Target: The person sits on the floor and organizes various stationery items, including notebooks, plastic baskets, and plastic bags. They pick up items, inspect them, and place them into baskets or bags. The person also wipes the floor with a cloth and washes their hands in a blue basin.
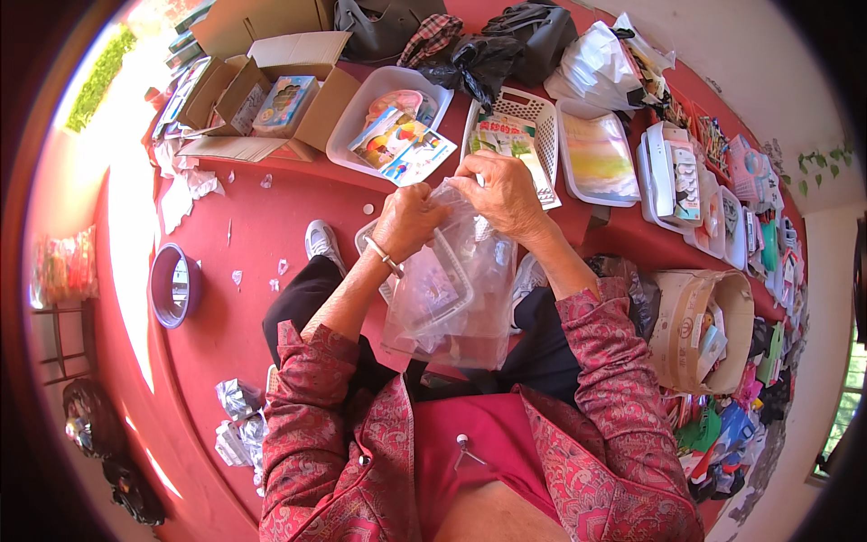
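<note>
My left hand [412, 220], with a pale bangle at the wrist, pinches the top edge of a clear plastic bag [484, 325]. My right hand [500, 193] grips the same edge a little further right. The bag hangs between my knees. Through its film shows a white plastic basket [364, 237] on the floor, with small items in it that I cannot make out. Just beyond my right hand, a perforated white basket [545, 122] holds printed booklets [502, 135]. Whether anything is inside the bag is hard to tell.
Ahead on a red ledge stand an opened cardboard box [332, 101], a white tub with picture cards [399, 146] and a tray with a colourful sheet [598, 156]. A purple bucket [162, 298] is on the left; a round cardboard drum [677, 325] sits at right. Plastic scraps [237, 278] litter the floor.
</note>
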A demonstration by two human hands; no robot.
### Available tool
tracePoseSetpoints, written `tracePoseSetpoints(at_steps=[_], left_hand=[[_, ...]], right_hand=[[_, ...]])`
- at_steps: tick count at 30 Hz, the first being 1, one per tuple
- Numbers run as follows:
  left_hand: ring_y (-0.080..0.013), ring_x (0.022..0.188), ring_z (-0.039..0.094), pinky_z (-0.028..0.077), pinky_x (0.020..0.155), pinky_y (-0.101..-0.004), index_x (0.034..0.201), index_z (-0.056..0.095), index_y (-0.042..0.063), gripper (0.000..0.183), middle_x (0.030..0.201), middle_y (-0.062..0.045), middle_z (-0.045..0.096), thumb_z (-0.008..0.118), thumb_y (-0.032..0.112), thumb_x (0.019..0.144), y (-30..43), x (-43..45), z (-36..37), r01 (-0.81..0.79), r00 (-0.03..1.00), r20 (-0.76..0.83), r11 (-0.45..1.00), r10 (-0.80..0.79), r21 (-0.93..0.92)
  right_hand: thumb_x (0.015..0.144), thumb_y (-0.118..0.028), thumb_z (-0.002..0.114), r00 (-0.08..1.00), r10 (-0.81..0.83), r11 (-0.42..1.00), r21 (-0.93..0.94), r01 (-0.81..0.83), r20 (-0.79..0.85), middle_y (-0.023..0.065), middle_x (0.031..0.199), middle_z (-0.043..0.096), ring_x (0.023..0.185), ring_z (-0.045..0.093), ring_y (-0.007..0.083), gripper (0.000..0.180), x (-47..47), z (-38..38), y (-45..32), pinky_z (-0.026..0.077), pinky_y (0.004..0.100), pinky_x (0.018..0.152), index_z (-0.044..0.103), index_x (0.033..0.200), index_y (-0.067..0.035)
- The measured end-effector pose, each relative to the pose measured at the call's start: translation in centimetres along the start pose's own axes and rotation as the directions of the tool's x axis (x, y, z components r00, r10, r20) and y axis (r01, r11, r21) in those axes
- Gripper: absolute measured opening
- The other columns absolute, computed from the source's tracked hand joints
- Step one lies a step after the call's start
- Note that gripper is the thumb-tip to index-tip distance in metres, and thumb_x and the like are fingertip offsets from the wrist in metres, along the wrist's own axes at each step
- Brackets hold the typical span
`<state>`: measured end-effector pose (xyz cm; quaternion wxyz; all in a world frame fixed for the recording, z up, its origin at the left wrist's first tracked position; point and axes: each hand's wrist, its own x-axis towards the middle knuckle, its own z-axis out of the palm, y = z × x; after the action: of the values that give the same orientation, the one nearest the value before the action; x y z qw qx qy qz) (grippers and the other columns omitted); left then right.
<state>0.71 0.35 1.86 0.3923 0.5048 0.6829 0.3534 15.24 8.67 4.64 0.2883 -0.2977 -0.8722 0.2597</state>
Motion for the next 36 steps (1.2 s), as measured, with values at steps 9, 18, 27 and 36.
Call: tracePoseSetpoints(at_steps=[9, 18, 27, 36], left_hand=[[-0.0139, 0.041, 0.055, 0.043, 0.039, -0.0269, 0.068, 0.051, -0.003, 0.024, 0.054, -0.009, 0.055, 0.064, 0.016, 0.073, 1.2, -0.8, -0.2, -0.055, 0.988, 0.144, 0.997, 0.063, -0.062], [-0.0049, 0.043, 0.046, 0.038, 0.036, -0.0188, 0.087, 0.056, -0.005, 0.021, 0.061, 0.0, 0.053, 0.066, 0.01, 0.075, -0.7, -0.8, -0.6, 0.064, 0.981, 0.191, 0.964, -0.014, -0.257], [-0.0041, 0.04, 0.044, 0.035, 0.033, -0.0188, 0.08, 0.058, 0.001, 0.012, 0.057, 0.001, 0.053, 0.064, 0.011, 0.079, -2.8, -0.7, 0.7, -0.034, 0.999, -0.01, 0.869, 0.034, -0.493], [-0.0036, 0.036, 0.038, 0.029, 0.032, -0.0182, 0.075, 0.055, 0.007, 0.019, 0.051, 0.004, 0.046, 0.067, 0.02, 0.078, -2.1, 0.4, -1.0, -0.078, 0.986, -0.165, 0.826, -0.018, -0.558]], right_hand=[[0.075, -0.013, 0.058, 0.954, 0.301, 0.897, 0.342, -0.279, -0.009, 0.0104, 0.066, 0.061, 0.058, 0.058, 0.0198, 0.013, 0.6, 0.0, 1.7, 0.045, 0.0313, 0.056, 0.059, 0.071, 0.0], [0.076, -0.026, 0.065, 0.947, 0.228, 0.843, 0.441, -0.308, 0.225, 0.0064, 0.066, 0.061, 0.062, 0.056, 0.012, 0.027, 0.6, -1.8, 1.9, 0.044, 0.0266, 0.057, 0.064, 0.082, 0.001], [0.079, -0.035, 0.06, 0.87, 0.492, 0.771, 0.483, -0.414, -0.04, 0.0065, 0.06, 0.059, 0.058, 0.056, 0.0129, 0.038, 1.6, -5.9, 5.8, 0.044, 0.0268, 0.055, 0.061, 0.069, 0.001], [0.079, -0.037, 0.064, 0.819, 0.432, 0.424, 0.716, -0.555, 0.379, 0.0035, 0.069, 0.061, 0.054, 0.051, 0.0051, 0.037, -0.6, -4.3, 4.3, 0.039, 0.0214, 0.048, 0.061, 0.084, -0.001]])
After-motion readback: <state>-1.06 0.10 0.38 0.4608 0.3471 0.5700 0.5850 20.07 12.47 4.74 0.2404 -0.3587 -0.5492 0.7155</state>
